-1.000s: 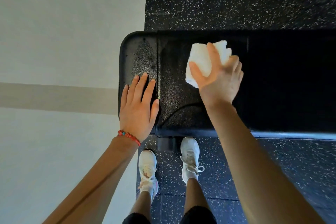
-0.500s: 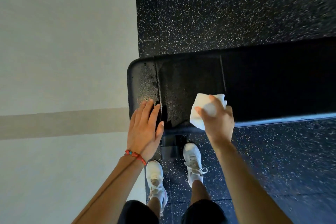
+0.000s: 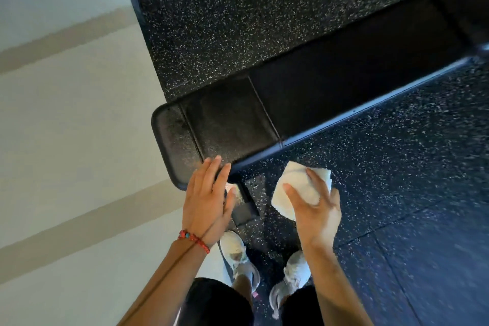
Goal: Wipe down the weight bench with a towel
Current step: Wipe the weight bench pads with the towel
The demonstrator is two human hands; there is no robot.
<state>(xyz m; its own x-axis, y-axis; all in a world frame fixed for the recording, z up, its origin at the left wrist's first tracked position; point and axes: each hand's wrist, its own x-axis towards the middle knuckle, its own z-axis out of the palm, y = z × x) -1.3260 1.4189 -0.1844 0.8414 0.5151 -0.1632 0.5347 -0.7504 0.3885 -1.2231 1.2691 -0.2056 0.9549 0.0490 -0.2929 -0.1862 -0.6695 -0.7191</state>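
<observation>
Towel: I see the white towel (image 3: 299, 188) bunched in my right hand (image 3: 315, 209), lower centre of the frame, hanging over the speckled floor (image 3: 397, 193) and clear of the pad.

Right grip: thumb and fingers are curled round the wad and closed on it; the cloth bulges out above the knuckles.

Left grip: my left hand (image 3: 206, 201) lies flat, fingers straight and together, holding nothing. Its fingertips rest on the near corner of the weight bench (image 3: 225, 124). A red beaded bracelet (image 3: 194, 239) sits on that wrist.

Bench: the black padded tabletop runs from left of centre up toward the upper right of the frame. Its near end is rounded, with two seams across the pad. The far end is dark and I cannot read its surface.

Handling, towel: I judge it light, soft and limp. It will fold wherever it is pinched, so a broad palm over a thick wad should press more evenly than fingertips.

Handling, bench: the cover looks like textured vinyl, probably firm under pressure and a little slick if damp. I take it as heavy enough to stay put while rubbed.

Stage: the towel is off the pad, so I read this as a pause between strokes.

Risk: a loose corner could drag on the floor.
</observation>
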